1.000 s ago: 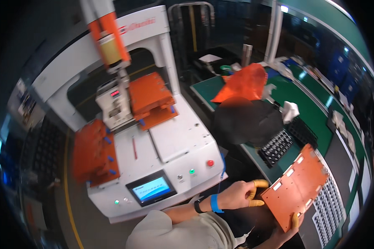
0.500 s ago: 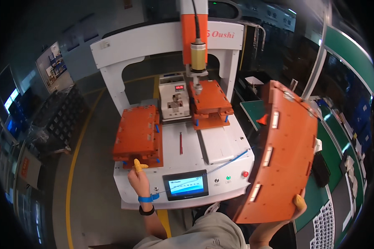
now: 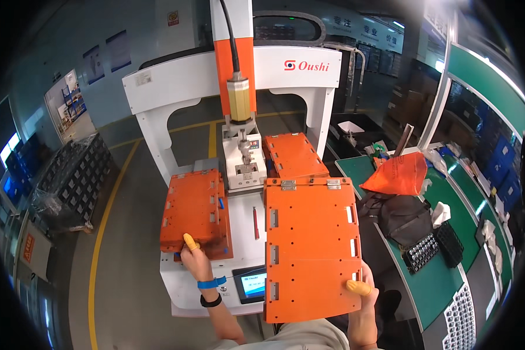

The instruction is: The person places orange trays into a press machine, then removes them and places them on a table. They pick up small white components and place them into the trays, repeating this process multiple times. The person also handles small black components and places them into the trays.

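On the machine's white surface [image 3: 242, 239], in a workshop with grey floor [image 3: 137, 245], stand a left fixture [image 3: 191, 204] and a rear fixture [image 3: 296, 153], both orange. The right hand [image 3: 366, 290] has its fingers closed on the right edge of an orange panel [image 3: 313, 248], held before the machine. The left hand [image 3: 196, 261] touches the left fixture's near edge — whether it grips, I cannot tell. The panel partly hides the screen [image 3: 252, 284] — also the rear fixture's near end.
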`<state>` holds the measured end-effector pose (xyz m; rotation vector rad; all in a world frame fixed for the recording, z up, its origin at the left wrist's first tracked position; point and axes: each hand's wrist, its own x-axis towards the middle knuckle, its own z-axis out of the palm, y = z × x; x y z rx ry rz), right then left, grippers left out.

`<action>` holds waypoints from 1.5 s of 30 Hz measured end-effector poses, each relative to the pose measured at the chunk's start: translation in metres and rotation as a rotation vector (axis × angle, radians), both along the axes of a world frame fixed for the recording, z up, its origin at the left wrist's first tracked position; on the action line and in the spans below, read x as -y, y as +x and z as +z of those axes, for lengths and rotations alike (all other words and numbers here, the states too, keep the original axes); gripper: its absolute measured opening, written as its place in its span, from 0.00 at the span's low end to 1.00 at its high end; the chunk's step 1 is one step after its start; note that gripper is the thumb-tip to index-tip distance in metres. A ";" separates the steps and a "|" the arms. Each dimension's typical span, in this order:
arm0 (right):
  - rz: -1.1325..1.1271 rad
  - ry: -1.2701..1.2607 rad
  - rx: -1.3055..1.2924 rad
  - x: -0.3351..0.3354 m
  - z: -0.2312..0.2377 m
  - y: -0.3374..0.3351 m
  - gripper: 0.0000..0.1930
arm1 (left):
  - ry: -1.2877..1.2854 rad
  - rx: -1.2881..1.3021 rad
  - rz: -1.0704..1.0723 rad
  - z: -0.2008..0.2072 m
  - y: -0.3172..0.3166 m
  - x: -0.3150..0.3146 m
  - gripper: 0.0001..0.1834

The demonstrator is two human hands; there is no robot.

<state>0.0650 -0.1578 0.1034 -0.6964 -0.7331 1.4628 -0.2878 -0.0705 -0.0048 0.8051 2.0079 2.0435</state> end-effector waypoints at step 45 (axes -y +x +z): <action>0.844 -0.226 -0.125 -0.180 -0.032 -0.275 0.22 | 1.195 0.243 0.259 0.086 0.011 0.154 0.33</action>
